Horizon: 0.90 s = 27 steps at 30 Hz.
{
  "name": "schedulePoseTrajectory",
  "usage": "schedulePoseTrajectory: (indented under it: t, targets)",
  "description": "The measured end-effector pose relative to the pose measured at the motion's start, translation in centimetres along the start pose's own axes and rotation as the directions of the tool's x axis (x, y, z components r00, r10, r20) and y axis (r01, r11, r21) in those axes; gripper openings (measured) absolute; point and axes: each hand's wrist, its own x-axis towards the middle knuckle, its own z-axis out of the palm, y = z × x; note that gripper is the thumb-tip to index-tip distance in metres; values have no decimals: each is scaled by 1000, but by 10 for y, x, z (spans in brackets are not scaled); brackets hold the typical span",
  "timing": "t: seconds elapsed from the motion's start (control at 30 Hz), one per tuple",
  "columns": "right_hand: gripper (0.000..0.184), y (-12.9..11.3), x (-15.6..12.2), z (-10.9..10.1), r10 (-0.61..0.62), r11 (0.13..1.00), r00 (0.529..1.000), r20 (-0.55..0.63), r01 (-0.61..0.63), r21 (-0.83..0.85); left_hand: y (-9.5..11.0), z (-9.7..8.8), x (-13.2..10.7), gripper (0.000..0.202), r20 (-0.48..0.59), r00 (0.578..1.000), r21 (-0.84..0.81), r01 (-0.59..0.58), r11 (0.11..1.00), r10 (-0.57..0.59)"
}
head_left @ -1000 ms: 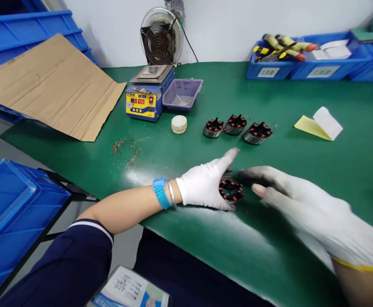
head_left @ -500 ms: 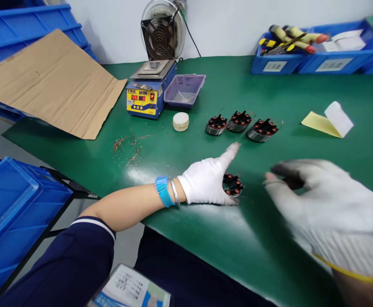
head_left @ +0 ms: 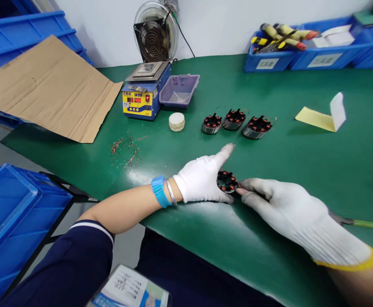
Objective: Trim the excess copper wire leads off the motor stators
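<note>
Close in at lower left, a blue plastic crate is seen, its contents hidden. On the green bench top, near the front edge, a copper-wound stator is held flat in the curve of the gloved left hand, digits spread wide around it; the ring is apparently braced that way so that sliding is prevented. And at its right rim the tips of the right hand are brought in, one seemingly bare, perhaps for finer feel; whether they are closed on a wire cannot be told. Behind that wrist a green-handled tool is partly hidden, set within easy reach, it seems.

Farther over, copper wire clippings are scattered leftward, and three more stators are grouped prongs up, presumably to spare their windings. Beyond a white round block, a digital-display unit is lit red; beside it sits a purple tray, a few thin pale bits held inside. By the wall, yellow-handled tools are gathered in a labelled blue bin, white boxes in its neighbour, and behind the unit a fan is mounted, perhaps so that fumes are drawn off
</note>
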Motion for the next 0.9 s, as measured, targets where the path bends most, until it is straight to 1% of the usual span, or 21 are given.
schedulePoseTrajectory:
  t: [0.07,0.13,0.17,0.2,0.27,0.33,0.37,0.47,0.57,0.63,0.7,0.77,0.9]
  targets:
    - [41,-3,0,-1,12,997,998,67,-17,79,-3,4,-1,114,-43,997,-63,-71,996,68]
    - [43,-4,-1,-2,-4,975,992,129,-25,222,-4,7,-1,97,-53,988,-136,-148,980,142]
    - [47,-4,-2,-2,-7,950,987,160,-44,308,-3,7,-2,88,-43,985,-155,-174,972,169]
    - [51,-3,-2,-2,1,917,981,193,-78,391,-2,6,-2,78,-29,981,-155,-192,969,190]
    - [57,-2,-3,-1,29,842,968,248,-157,516,1,3,-2,57,1,978,-104,-209,972,210]
    - [59,-1,-4,-1,46,797,959,279,-203,569,4,0,-1,38,21,977,-38,-211,977,212]
    - [60,0,-4,-1,52,790,956,289,-216,573,5,-1,-1,32,27,978,-15,-208,978,208]
    - [61,1,-3,-3,70,796,947,314,-242,554,5,-1,-1,33,28,980,-11,-198,980,198]
    - [63,5,-3,-3,82,796,938,336,-265,544,2,0,-3,39,13,970,-69,-240,968,241]
    - [64,9,-3,-3,77,793,936,344,-267,547,2,-1,-5,42,38,970,-77,-235,969,238]
    - [64,11,-4,-4,58,792,934,353,-258,554,3,-1,-6,43,76,975,-53,-207,977,210]
    - [61,9,-6,-8,36,794,926,377,-255,552,6,-2,-7,42,91,975,-23,-199,980,201]
    - [55,-1,-12,-17,47,767,920,390,-284,576,12,-1,-10,38,100,966,91,-248,964,239]
